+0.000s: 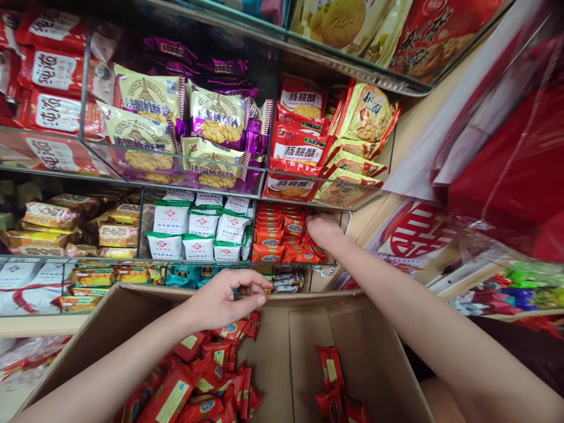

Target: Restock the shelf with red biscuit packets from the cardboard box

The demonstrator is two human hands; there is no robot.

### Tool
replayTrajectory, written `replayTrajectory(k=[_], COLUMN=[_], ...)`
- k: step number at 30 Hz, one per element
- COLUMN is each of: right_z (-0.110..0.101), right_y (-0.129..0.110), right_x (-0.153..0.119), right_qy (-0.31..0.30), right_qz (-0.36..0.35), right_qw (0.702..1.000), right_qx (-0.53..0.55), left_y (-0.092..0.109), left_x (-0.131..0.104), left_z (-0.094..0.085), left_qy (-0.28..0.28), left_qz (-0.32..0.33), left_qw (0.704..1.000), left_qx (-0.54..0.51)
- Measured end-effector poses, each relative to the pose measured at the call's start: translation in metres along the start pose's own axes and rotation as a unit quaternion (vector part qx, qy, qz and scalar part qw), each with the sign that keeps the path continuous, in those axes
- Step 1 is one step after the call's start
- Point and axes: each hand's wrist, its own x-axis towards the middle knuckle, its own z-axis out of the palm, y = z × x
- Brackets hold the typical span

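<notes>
My right hand (326, 232) reaches into a shelf compartment at the right, against small red-orange snack packets (282, 235) stacked there. Its fingertips are out of sight among the packets, so what they hold, if anything, does not show. Over the far edge of a cardboard box (352, 323) hovers my left hand (235, 296), its fingers loosely curved, thumb apart, nothing between them. Inside the box, below that hand, lies a loose heap of red snack packets (207, 376). Several more red packets (332, 382) rest toward the box's right side.
White and green packets (189, 226) fill the compartment left of the red-orange ones. A glass shelf above carries biscuit packets (220, 123) and walnut shortbread packets (299, 150) behind a clear front lip. Red plastic packaging (506, 153) hangs close at the right.
</notes>
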Motion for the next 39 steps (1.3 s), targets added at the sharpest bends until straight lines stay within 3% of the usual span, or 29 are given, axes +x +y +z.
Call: replayTrajectory(k=[8,19,28,34,39], right_z=[0.004,0.003,0.002,-0.006,-0.023], right_y=[-0.004,-0.005,0.004,-0.001,-0.013], right_x=[0.000,0.001,-0.004,-0.008,-0.031], right_qy=[0.024,0.052,0.059,0.053,0.046], right_qz=[0.027,0.005,-0.018,0.016,0.070], right_qw=[0.999,0.995,0.991,0.990,0.988], right_qx=[0.034,0.087,0.117,0.127,0.127], left_y=[-0.003,-0.004,-0.012,-0.008,-0.005], left_x=[0.004,0.005,0.004,0.005,0.005], left_z=[-0.007,-0.003,-0.009,-0.007,-0.006], left_qy=[0.004,0.062,0.021,0.026,0.021], left_qz=[-0.055,-0.042,-0.066,-0.070,-0.071], left_qw=[0.998,0.995,0.993,0.993,0.994], left_qx=[0.041,0.067,0.096,0.095,0.076])
